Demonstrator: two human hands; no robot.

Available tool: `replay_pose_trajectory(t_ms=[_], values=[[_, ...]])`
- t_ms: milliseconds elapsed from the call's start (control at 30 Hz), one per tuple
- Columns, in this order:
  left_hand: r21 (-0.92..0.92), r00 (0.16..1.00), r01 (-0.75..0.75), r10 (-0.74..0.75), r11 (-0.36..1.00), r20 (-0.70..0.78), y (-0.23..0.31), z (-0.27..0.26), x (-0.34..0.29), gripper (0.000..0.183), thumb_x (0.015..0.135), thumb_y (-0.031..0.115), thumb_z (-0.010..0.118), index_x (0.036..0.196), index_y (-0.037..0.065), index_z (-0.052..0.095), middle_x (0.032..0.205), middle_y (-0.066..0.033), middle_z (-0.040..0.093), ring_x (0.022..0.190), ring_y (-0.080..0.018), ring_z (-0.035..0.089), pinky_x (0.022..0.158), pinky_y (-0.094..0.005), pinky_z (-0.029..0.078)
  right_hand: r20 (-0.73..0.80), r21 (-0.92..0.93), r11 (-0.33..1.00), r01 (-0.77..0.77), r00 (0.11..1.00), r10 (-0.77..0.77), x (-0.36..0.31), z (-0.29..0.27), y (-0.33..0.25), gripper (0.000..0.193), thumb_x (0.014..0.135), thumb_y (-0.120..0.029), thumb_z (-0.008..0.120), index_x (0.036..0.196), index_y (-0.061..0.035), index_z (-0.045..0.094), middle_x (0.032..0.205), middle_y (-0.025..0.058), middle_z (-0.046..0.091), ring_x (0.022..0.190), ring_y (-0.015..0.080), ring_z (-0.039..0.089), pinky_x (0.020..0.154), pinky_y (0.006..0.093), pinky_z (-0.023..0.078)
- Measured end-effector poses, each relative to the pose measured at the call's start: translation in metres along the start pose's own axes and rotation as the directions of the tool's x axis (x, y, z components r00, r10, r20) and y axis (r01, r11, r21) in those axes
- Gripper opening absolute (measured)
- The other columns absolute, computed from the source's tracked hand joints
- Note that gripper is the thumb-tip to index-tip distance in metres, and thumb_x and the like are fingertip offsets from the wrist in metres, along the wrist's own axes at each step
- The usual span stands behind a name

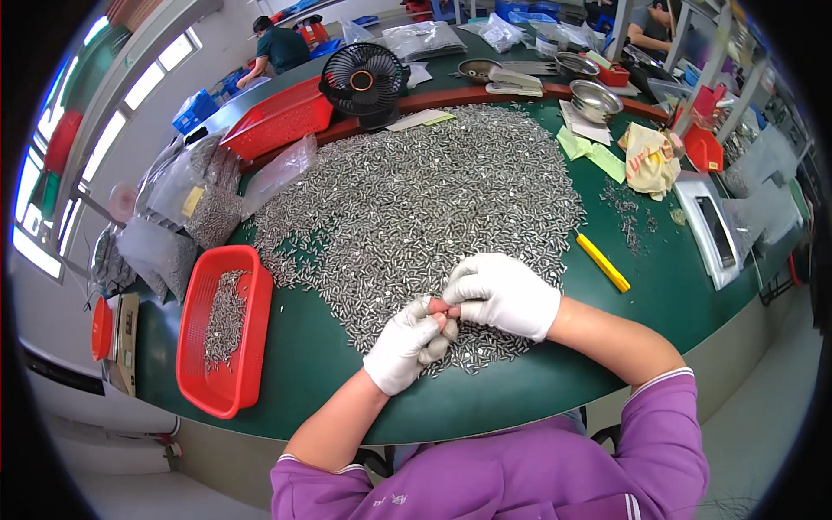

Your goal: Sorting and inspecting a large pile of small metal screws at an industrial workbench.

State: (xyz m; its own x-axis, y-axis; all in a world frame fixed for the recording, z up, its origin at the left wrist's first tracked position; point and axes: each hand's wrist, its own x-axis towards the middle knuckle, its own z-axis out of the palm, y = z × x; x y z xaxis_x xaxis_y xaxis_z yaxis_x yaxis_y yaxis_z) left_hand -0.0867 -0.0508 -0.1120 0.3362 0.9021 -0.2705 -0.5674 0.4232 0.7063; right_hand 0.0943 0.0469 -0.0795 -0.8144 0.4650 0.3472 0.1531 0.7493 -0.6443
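A wide heap of small silvery metal pins (433,199) is spread over the green tabletop (299,347). Over the heap's near edge my two white-gloved hands meet, with bare fingertips showing. My left hand (407,342) is closed, thumb and fingers pinched together. Against it, the fingertips of my right hand (503,296) are closed too. Whatever sits between the fingertips is too small and covered to make out. Left of the heap stands a red plastic basket (260,347) holding a smaller pile of the same pins.
A yellow cutter knife (604,263) lies right of the heap, near a white scale (706,230). Behind the pins stand a black fan (364,82), a red basket (282,117) and metal bowls (595,101). Filled plastic bags (204,191) crowd the left edge. Two people work farther off.
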Motion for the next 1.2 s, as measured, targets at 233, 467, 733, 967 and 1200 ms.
replay_pose_trajectory(t_ms=[233,467,733,967,1200], values=[[0.029,0.999,-0.046,0.047,0.998,-0.010,-0.006,-0.005,0.001,0.013,0.093,0.024,0.056,0.095,0.011,0.057,0.080,-0.0005,0.058,0.052,-0.0059,0.040,0.045,-0.0186,0.028,-0.167,-0.517,0.754,-0.405,0.912,0.375,-0.032,-0.013,0.009,0.019,0.077,-0.021,0.066,0.094,-0.0122,0.068,0.094,0.0074,0.063,0.087,0.0282,0.061,0.076,0.0411,0.049],[0.036,1.000,-0.020,0.020,0.999,0.000,-0.003,0.002,-0.001,0.018,0.092,0.030,0.058,0.097,0.013,0.054,0.078,-0.0008,0.054,0.052,-0.0070,0.036,0.046,-0.0202,0.028,-0.230,-0.516,0.765,-0.386,0.922,0.310,-0.030,0.008,0.020,0.008,0.075,-0.021,0.066,0.080,-0.0142,0.067,0.081,0.0072,0.060,0.079,0.0278,0.060,0.072,0.0406,0.048],[-0.051,0.998,-0.044,0.046,0.998,0.037,-0.003,0.000,0.001,0.014,0.088,0.023,0.065,0.094,0.015,0.054,0.080,-0.0005,0.054,0.054,-0.0063,0.035,0.048,-0.0196,0.028,-0.372,-0.433,0.772,-0.466,0.872,0.318,-0.041,-0.006,0.022,0.007,0.078,-0.018,0.063,0.081,-0.0133,0.066,0.081,0.0067,0.061,0.081,0.0275,0.060,0.073,0.0403,0.048],[-0.115,0.994,0.098,-0.091,0.989,0.061,0.005,0.018,0.006,0.017,0.089,0.025,0.062,0.092,0.013,0.052,0.079,-0.0022,0.052,0.054,-0.0083,0.035,0.049,-0.0218,0.029,-0.333,-0.413,0.777,-0.475,0.873,0.357,-0.045,-0.007,0.023,0.008,0.076,-0.021,0.066,0.080,-0.0148,0.069,0.081,0.0059,0.061,0.082,0.0262,0.060,0.073,0.0396,0.049],[-0.104,0.970,0.189,-0.169,0.976,0.174,-0.005,0.015,0.012,0.021,0.093,0.031,0.055,0.095,0.011,0.053,0.077,-0.0030,0.050,0.051,-0.0095,0.036,0.049,-0.0228,0.030,-0.356,-0.451,0.740,-0.498,0.861,0.363,-0.043,-0.008,0.018,0.008,0.076,-0.020,0.065,0.080,-0.0150,0.069,0.082,0.0059,0.061,0.083,0.0265,0.060,0.074,0.0406,0.049]])
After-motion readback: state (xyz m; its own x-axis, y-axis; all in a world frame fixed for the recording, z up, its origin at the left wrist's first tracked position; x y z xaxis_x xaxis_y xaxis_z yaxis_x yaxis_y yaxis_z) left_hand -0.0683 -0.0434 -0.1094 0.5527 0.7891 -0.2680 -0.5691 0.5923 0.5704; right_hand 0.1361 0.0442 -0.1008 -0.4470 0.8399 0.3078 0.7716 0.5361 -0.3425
